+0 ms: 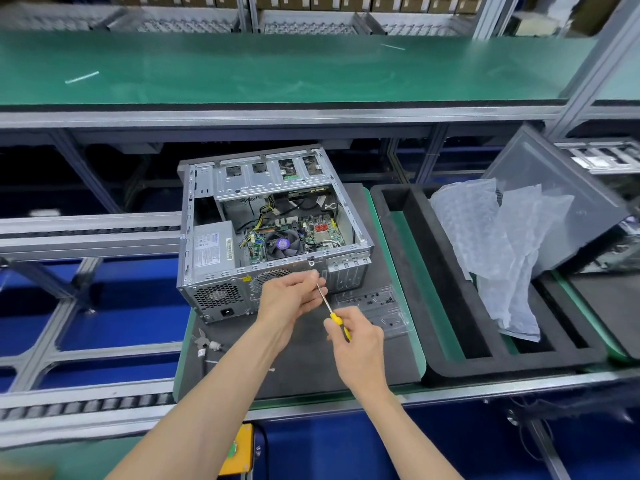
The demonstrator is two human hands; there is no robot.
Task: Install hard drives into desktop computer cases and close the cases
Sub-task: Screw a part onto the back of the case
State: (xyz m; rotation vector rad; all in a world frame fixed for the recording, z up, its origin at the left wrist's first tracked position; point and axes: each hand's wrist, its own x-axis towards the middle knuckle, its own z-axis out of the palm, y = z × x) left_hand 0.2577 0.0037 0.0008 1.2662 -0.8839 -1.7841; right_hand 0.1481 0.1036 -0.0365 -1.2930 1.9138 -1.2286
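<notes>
The right hand [360,344] grips a yellow-handled screwdriver [334,315]; the left hand [294,296] pinches its tip, perhaps seating a screw too small to make out; beyond them the open computer case [214,258] lies on the worktop [304,362], likely heavy, stiff and sharp-edged, best held by its frame; a clear tray [377,306] beside it holds small dark screws; the black foam tray [401,271] carries bubble wrap [485,237].
</notes>
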